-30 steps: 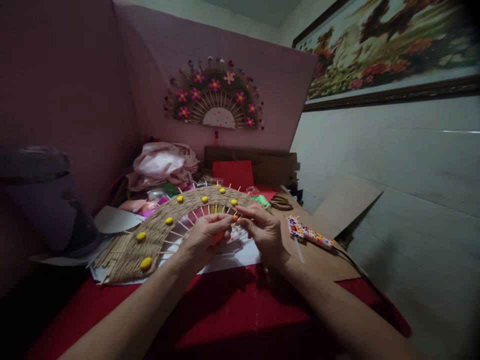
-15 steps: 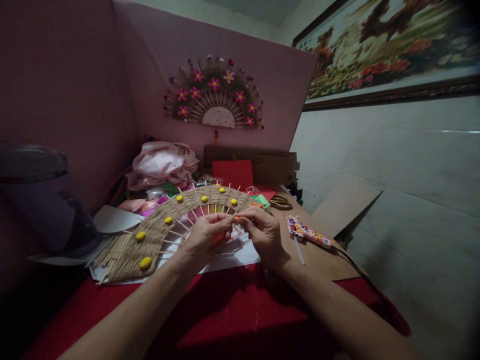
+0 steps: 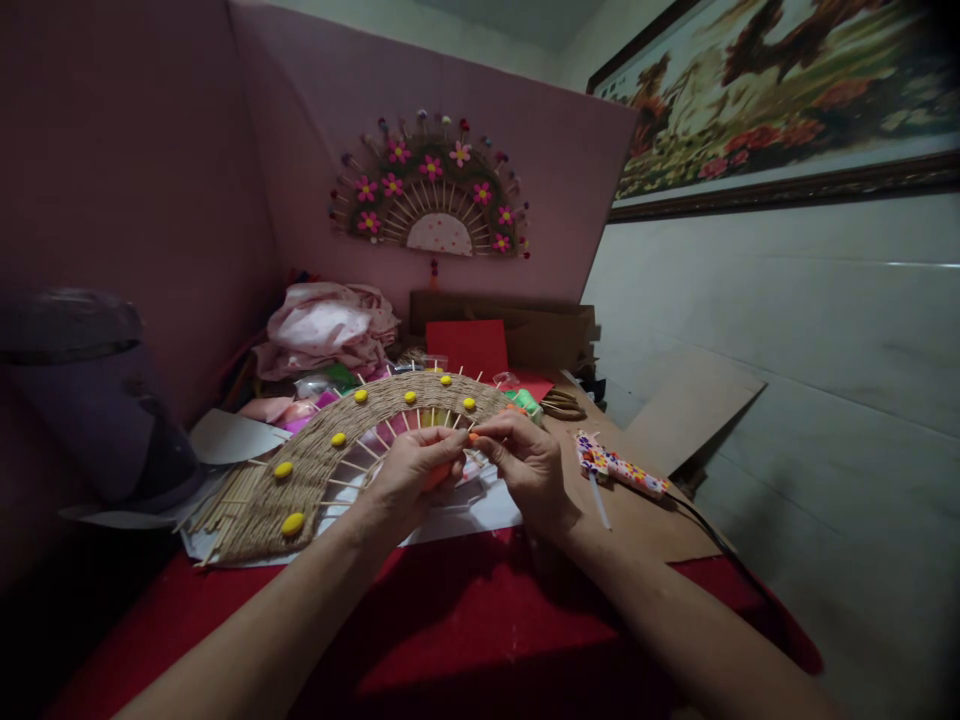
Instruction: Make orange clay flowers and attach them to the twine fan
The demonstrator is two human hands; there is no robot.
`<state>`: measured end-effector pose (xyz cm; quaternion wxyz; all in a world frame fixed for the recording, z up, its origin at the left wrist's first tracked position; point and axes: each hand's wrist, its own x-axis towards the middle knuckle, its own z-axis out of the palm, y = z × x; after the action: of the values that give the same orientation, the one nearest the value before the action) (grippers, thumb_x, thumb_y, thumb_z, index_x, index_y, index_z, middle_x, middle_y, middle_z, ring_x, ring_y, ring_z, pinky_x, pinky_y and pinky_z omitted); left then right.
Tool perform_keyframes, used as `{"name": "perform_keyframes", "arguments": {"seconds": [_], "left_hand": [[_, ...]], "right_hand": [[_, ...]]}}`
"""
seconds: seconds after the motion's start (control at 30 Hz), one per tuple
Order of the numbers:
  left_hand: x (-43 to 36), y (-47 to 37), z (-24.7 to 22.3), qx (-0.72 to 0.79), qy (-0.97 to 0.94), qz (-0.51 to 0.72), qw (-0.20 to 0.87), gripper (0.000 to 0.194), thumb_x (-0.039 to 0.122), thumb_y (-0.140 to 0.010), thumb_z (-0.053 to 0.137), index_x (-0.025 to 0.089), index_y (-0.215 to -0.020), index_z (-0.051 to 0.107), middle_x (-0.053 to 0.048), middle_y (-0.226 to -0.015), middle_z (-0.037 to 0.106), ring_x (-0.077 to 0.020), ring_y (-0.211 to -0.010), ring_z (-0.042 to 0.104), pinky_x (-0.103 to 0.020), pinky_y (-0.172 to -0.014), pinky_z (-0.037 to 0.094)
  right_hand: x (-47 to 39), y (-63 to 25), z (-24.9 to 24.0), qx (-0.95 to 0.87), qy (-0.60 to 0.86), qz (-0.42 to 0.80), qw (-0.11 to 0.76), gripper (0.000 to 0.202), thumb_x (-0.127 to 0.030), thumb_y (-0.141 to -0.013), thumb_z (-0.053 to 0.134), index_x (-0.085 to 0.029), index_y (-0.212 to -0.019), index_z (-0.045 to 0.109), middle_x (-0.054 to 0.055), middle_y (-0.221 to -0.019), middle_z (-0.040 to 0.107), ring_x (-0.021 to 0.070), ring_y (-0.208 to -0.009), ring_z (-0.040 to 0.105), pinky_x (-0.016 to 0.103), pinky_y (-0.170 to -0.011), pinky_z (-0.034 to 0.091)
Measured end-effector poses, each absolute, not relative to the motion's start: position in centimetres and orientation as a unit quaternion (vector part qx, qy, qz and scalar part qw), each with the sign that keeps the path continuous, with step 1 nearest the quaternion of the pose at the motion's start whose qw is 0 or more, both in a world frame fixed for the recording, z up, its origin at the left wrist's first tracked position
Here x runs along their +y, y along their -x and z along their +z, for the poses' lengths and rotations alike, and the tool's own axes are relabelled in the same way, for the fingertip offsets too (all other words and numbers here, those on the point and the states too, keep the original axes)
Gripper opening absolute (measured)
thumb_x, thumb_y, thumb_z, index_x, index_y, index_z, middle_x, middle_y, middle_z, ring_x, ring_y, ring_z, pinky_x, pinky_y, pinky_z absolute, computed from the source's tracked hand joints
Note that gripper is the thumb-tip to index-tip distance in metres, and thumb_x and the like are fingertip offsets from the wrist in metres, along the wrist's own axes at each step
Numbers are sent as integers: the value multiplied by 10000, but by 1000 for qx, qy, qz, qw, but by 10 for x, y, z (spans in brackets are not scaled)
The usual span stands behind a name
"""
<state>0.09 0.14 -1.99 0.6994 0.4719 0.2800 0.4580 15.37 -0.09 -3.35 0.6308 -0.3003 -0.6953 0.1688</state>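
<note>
My left hand and my right hand meet at their fingertips, both closed in a pinch on a small orange piece. More orange shows under the fingers of my left hand. What the piece is, I cannot make out. Behind the hands lies a half-round fan of sticks woven with brown twine, with several yellow ovals on it. My hands hide its right part.
At the right, a flower-patterned glue gun with a black cord rests on cardboard. Pink fabric, a red sheet and green thread lie behind. A lidded bin stands left. A finished flowered fan hangs on the backboard.
The whole view has shifted very slightly. Both hands stay together at the orange piece, with almost no movement of the fingers.
</note>
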Motion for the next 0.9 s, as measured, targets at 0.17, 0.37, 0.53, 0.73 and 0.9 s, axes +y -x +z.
{"name": "perform_keyframes", "arguments": {"seconds": [0.17,0.37,0.53,0.73,0.9], "left_hand": [[2,-1,-21,280,-470,461,699,281,368,-679,729,136,-678,570,39,-465,490,-31,-347,323,-167,-346,179],[2,-2,-20,283,-473,455,699,287,368,-678,726,133,-678,561,42,-457,488,-33,-342,314,-168,-338,169],[2,-2,-19,284,-472,464,694,271,347,-670,737,126,-713,586,43,-458,491,-28,-354,320,-164,-358,185],[3,-2,-21,283,-466,466,697,281,357,-667,740,127,-713,585,46,-457,496,-25,-345,322,-166,-352,178],[3,-1,-22,287,-456,462,704,325,408,-650,742,135,-700,573,52,-448,494,-28,-336,326,-165,-351,185]], "right_hand": [[-1,-153,-34,-698,297,177,627,62,-238,-801,655,-213,-852,679,18,-789,629,143,-743,570,285,-673,451],[-1,-153,-34,-694,311,183,623,134,-267,-782,675,-205,-901,679,28,-814,637,147,-741,576,278,-655,459],[-1,-153,-34,-697,315,179,619,65,-261,-808,647,-201,-819,670,17,-772,626,138,-723,566,274,-651,449],[0,-152,-36,-701,313,208,606,87,-248,-799,658,-217,-880,663,17,-812,611,138,-747,575,251,-602,448],[2,-152,-36,-699,318,218,602,71,-254,-798,657,-215,-856,669,22,-790,607,140,-729,570,248,-572,447]]}}
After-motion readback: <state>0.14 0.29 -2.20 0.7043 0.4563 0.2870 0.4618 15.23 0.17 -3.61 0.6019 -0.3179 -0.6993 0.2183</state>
